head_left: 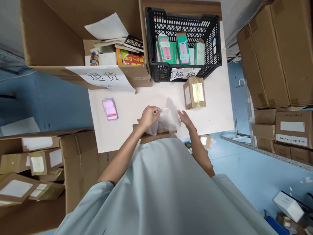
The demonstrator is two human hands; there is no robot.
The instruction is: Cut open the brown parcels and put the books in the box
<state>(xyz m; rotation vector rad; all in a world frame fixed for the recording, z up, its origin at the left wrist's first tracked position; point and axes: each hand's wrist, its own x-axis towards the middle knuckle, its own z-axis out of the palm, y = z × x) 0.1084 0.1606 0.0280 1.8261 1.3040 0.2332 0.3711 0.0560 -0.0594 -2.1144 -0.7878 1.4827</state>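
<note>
At the white table [134, 99], translucent plastic wrapping [169, 118] is lying over a brown cardboard box [154, 138]; the left hand [149, 117] is pinching the wrapping, the right hand [186, 119] hovering alongside, fingers apart.

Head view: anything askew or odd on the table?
Yes, two things. The paper sign on the large carton hangs slanted, its lower right corner sticking out below the carton's front. On the table's left, a pinkish item appears only as coarse pixel blocks, hiding detail.
</note>
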